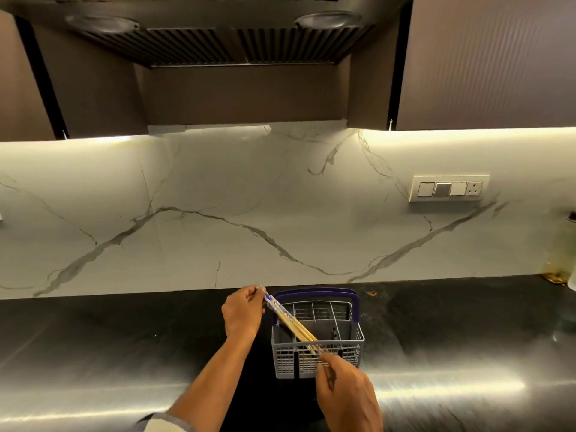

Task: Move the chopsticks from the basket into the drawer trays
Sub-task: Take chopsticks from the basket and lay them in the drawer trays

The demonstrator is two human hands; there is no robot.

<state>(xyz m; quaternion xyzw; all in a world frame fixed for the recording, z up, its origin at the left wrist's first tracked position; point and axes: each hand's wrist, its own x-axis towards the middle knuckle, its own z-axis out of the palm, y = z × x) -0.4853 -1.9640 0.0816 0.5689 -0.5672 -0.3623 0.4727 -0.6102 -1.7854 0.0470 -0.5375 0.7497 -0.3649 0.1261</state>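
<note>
Left hand pinches the blue-patterned top ends of the pale wooden chopsticks; right hand closes fingers on their thin tips, likely to keep the bundle together. Bundle slants across the grey plastic basket with purple handle on the dark countertop; drawer trays not in view.

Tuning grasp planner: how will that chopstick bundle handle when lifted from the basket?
The chopsticks look stiff: they span straight between the left hand and right hand. Probably light, thin wood. As several loose sticks, they may splay or slip apart if pinched at one end. The gridded basket looks light and could tip if they snag.
</note>
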